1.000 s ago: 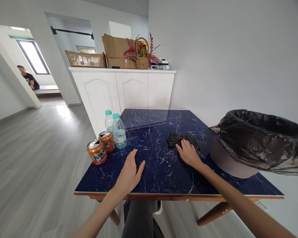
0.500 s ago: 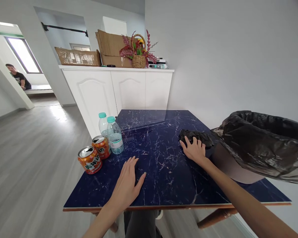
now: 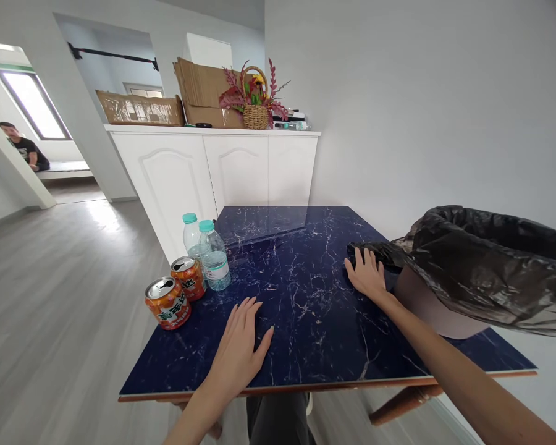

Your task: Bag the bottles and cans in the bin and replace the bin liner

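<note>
My left hand [image 3: 240, 346] lies flat on the dark blue marbled table [image 3: 301, 346], thumb apart from the fingers, holding nothing. To its left stand two opened orange drink cans [image 3: 169, 306] and two clear plastic bottles [image 3: 217, 266] with teal caps. My right hand [image 3: 367, 275] rests with spread fingers at the near edge of a crumpled black plastic bag [image 3: 383, 252]. Beside it, a pinkish trash bin [image 3: 433, 309] lined with a black bag [image 3: 482, 272] stands at the table's right side. Part of the crumpled bag is hidden behind my fingers.
Behind the table is a white cabinet [image 3: 167, 173] carrying cardboard boxes [image 3: 139, 110] and a flower basket [image 3: 256, 116]. A grey wall [image 3: 408, 111] runs along the right. At the far left, a person [image 3: 25, 148] sits in another room.
My right hand has moved slightly right, and the crumpled black bag now shows flatter and closer to the bin. My left hand has stayed nearly still. The view has shifted a little.
</note>
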The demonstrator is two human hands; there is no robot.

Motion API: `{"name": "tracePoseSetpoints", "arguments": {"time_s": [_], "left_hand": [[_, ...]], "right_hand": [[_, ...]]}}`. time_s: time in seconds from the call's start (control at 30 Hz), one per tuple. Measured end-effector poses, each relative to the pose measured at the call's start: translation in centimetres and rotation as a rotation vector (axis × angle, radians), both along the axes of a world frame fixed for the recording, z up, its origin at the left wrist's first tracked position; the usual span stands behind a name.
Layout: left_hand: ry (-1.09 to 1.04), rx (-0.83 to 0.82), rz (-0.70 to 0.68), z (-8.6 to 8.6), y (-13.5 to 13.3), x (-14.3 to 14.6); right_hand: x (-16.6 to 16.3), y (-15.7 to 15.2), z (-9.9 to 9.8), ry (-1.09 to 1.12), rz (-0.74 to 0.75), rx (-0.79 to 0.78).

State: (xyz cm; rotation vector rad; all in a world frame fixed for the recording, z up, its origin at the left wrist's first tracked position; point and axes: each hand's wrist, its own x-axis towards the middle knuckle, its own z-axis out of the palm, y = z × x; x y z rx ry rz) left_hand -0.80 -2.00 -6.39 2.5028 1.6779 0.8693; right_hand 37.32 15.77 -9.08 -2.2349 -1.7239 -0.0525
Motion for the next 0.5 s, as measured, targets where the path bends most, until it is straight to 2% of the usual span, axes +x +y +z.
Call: {"name": "tracePoseSetpoints", "arguments": {"time_s": [0.17,0.33,0.5], "left_hand": [[0.023,-0.015,-0.004,0.4,0.0,0.1],[0.039,-0.041,-0.007,0.6,0.1,0.1],[0.075,-0.028,-0.019,0.3,0.2,0.0]], "right_hand": [[-1.2,-1.4,-0.2,0.017,0.096,-0.043],[-3.6,-6.3,-0.3,0.011,0.258,-0.070],[-5.3,-10.8,0.4,0.021,0.370,-0.108]]}}
